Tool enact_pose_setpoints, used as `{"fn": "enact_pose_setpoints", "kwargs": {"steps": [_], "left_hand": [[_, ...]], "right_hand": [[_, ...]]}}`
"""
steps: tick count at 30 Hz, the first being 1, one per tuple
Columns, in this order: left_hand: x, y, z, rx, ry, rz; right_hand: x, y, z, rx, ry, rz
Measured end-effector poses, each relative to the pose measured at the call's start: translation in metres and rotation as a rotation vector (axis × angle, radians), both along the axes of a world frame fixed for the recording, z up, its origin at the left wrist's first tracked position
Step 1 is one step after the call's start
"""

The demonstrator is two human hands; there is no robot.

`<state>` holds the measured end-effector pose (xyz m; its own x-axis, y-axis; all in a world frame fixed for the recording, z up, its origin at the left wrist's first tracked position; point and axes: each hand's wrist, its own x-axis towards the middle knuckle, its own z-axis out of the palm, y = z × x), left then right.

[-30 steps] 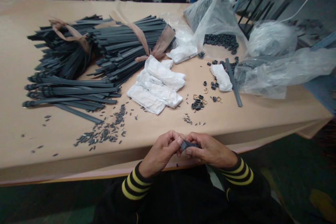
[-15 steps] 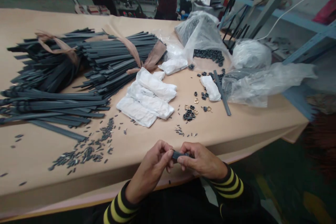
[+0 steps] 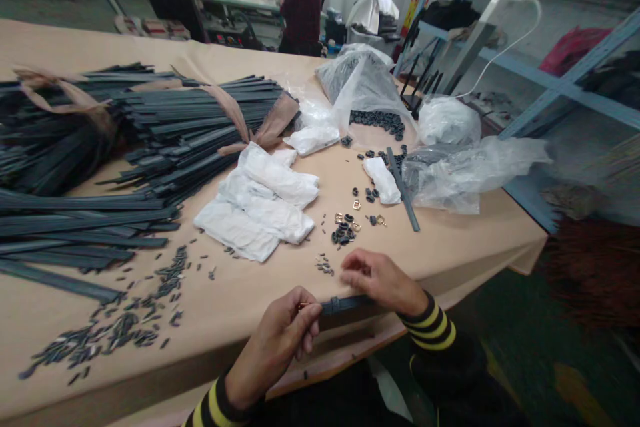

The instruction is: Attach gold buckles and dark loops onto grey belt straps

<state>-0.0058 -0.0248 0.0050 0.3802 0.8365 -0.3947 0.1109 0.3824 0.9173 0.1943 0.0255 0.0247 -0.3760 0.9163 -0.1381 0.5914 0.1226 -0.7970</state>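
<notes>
Pinching a dark strap [image 3: 347, 303] btw thumb & fingers of the L hand [image 3: 277, 340], w/ a bit of gold-coloured metal [image 3: 303, 305] showing at the fingertips. Curling the R hand [image 3: 385, 283] loosely above the strap's far stretch; can't tell if touching it, or if gripping anything small. For position, take the stack of white packets [image 3: 253, 220] as ref.: strap to the R of it & nearer the body.

Judging by looks, should weigh v. little. Prob. flat, bendy lengthwise, stiffer across its width; not fragile, though maybe easy to crease or scuff. Likely grips OK on the broad faces, w/ the metal harder & slicker. Best to take hold right behind the metal, thumb on one broad face, fingers on the other, & to steady past the dark loop [image 3: 335, 307] around the strap.

Further out on the worktop [image 3: 240, 293], note tiny pieces [image 3: 326, 265] R of the stack & a bit nearer the body, then dark loops [image 3: 343, 236] & gold buckles [image 3: 356, 205] directly R. Further R, find a loose strap [image 3: 403, 193]. L of the stack & nearer the body, find scattered dark bits [image 3: 125, 330]. Beyond & L, see tied strap bundles [image 3: 195, 117]; beyond & R, a clear plastic bag [image 3: 367, 83].
</notes>
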Motion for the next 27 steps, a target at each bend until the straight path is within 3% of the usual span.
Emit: {"fn": "enact_pose_setpoints", "kwargs": {"steps": [3,5,10,14,16,18,21,23,27], "left_hand": [[0.0,0.005,-0.005,-0.025,0.006,0.07],[-0.002,0.007,-0.005,-0.037,0.006,0.125],[-0.007,0.008,-0.002,-0.012,0.028,0.253],[-0.006,0.008,-0.001,0.036,0.002,0.344],[-0.005,0.009,-0.002,0.047,-0.013,0.371],[-0.003,0.008,-0.003,0.06,-0.006,0.384],[0.0,0.006,0.0,0.098,0.021,0.394],[0.003,0.003,0.003,0.115,0.03,0.391],[0.005,-0.004,0.011,0.14,0.016,0.368]], "right_hand": [[0.024,0.039,-0.005,0.255,-0.328,-0.425],[0.032,0.059,-0.01,0.303,-0.453,-0.514],[0.029,0.074,-0.023,0.278,-0.518,-0.488],[0.028,0.066,-0.014,0.265,-0.506,-0.43],[0.024,0.054,0.0,0.279,-0.439,-0.389],[0.014,0.034,0.017,0.253,-0.236,-0.315],[-0.014,-0.005,0.033,0.004,0.15,-0.111],[-0.032,-0.026,0.033,-0.105,0.227,-0.069],[-0.049,-0.039,0.021,-0.068,0.181,-0.162]]}}
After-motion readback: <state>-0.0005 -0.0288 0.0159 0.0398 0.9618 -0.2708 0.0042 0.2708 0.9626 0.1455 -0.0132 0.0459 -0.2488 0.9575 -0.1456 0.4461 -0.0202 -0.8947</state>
